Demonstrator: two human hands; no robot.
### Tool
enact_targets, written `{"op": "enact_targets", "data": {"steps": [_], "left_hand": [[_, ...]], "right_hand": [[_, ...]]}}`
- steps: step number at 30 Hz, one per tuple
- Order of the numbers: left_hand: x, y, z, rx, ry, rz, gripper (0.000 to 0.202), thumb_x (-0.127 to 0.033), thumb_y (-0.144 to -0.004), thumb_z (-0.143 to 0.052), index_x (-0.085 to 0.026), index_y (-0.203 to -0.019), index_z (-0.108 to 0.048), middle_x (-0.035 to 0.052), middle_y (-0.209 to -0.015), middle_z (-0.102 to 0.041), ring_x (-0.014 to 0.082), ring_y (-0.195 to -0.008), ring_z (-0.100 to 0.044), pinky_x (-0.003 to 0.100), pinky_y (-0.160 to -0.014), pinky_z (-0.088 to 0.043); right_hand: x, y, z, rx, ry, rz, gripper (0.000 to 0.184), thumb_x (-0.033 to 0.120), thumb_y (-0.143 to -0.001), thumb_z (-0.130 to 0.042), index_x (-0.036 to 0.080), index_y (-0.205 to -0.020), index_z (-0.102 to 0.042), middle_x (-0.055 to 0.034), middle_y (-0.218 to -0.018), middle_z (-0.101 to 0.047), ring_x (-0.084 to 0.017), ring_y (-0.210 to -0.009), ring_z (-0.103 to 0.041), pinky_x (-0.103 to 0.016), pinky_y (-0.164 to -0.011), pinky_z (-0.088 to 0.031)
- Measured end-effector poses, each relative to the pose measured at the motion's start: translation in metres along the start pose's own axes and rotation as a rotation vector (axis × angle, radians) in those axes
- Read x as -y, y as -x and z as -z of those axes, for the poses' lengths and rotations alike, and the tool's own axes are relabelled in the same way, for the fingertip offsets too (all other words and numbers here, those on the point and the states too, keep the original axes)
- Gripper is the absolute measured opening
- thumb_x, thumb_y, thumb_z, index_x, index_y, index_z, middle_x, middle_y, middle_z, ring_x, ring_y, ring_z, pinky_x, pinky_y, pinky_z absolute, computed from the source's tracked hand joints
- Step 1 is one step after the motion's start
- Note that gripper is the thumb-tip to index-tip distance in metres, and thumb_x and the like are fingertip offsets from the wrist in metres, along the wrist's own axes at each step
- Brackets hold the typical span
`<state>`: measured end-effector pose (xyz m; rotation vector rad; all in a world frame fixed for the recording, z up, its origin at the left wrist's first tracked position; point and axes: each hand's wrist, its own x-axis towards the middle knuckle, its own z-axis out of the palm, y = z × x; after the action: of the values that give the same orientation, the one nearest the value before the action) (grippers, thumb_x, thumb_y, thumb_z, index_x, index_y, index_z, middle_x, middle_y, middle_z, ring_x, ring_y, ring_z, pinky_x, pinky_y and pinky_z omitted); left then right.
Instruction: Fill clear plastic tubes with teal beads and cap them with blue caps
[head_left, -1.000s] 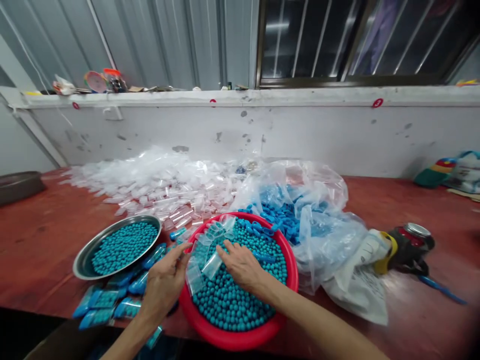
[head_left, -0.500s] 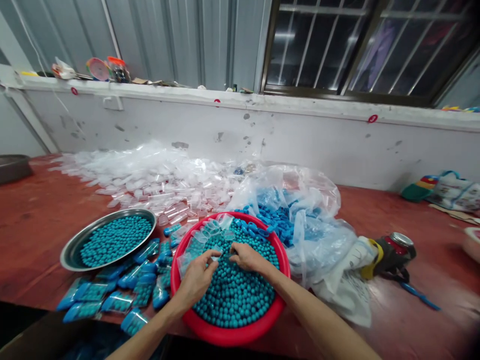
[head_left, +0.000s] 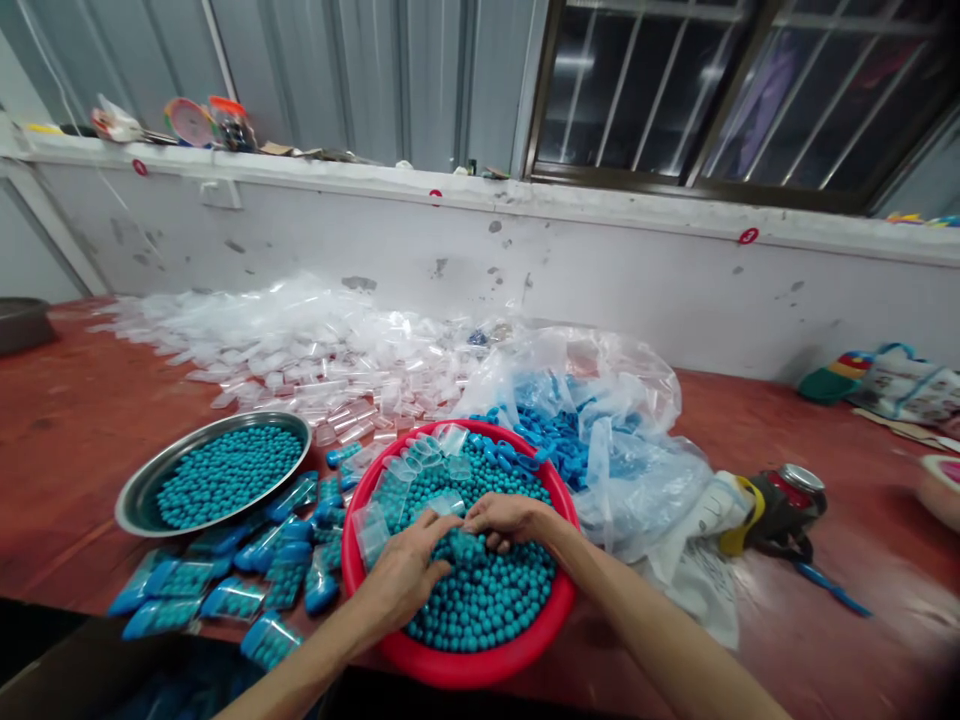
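A red basin (head_left: 461, 670) full of turquoise beads (head_left: 480, 620) stands before me. Over the beads, my left hand (head_left: 409, 565) is closed, its fingertips at a clear plastic container (head_left: 448, 503) that is partly hidden. My right hand (head_left: 506, 520) is closed in a pinch, its fingertips meeting those of the left; what it pinches is too small to make out. A raised clump of beads lies just under the fingers, blurred. Empty clear containers (head_left: 405, 466) line the basin's far left, and blue caps (head_left: 510, 458) lie at its far right.
Left of the basin are a metal bowl of beads (head_left: 124, 500) and several filled, blue-capped containers (head_left: 232, 598). Behind lies a heap of clear containers (head_left: 300, 340). A plastic bag of blue caps (head_left: 622, 380) and a dark jar holder (head_left: 784, 505) are to the right.
My hands have come together, the right moving slightly down and the left to the right, until their fingertips meet. Beads under them are now bunched up. The view has shifted slightly.
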<state>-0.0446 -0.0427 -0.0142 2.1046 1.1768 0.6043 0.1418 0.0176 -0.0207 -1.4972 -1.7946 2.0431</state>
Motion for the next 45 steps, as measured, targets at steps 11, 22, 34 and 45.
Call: {"op": "enact_targets", "data": {"steps": [11,22,34,45], "left_hand": [[-0.015,-0.014,-0.016,-0.047,0.099,0.021,0.021,-0.023,-0.077,-0.044,-0.02,-0.093,-0.056,0.002,-0.083,-0.059,0.0183,-0.079,-0.052,0.031,-0.075,-0.038],[-0.017,-0.024,-0.02,0.086,0.753,0.477,0.029,-0.041,-0.066,-0.053,-0.021,-0.082,-0.04,-0.0062,-0.056,-0.049,0.0101,-0.045,-0.048,0.017,-0.036,-0.032],[-0.006,-0.023,-0.024,0.11,0.739,0.456,0.035,-0.035,-0.065,-0.054,-0.019,-0.094,-0.041,-0.0056,-0.059,-0.052,0.007,-0.038,-0.049,0.013,-0.029,-0.027],[-0.004,-0.017,-0.02,0.254,1.035,0.427,0.036,-0.043,-0.067,-0.056,-0.017,-0.089,-0.043,-0.004,-0.056,-0.056,0.005,-0.034,-0.046,0.013,-0.03,-0.022]], "right_hand": [[-0.009,0.031,-0.019,-0.29,-0.011,0.194,0.016,0.025,-0.081,-0.044,0.017,-0.085,-0.058,0.0067,-0.052,-0.051,-0.004,-0.032,-0.042,-0.014,-0.031,-0.028],[-0.026,0.081,0.019,-0.912,0.543,0.19,0.022,0.024,-0.081,-0.045,0.018,-0.098,-0.058,-0.0069,-0.093,-0.063,-0.021,-0.091,-0.055,-0.032,-0.081,-0.039],[-0.018,0.041,-0.013,-0.802,0.851,0.155,0.02,0.023,-0.084,-0.046,0.019,-0.1,-0.057,-0.0048,-0.093,-0.063,-0.017,-0.086,-0.057,-0.024,-0.07,-0.041],[-0.027,0.054,-0.019,-0.652,1.325,0.304,0.028,0.02,-0.088,-0.038,0.032,-0.108,-0.054,-0.0024,-0.091,-0.055,-0.017,-0.073,-0.055,-0.024,-0.055,-0.037]]}}
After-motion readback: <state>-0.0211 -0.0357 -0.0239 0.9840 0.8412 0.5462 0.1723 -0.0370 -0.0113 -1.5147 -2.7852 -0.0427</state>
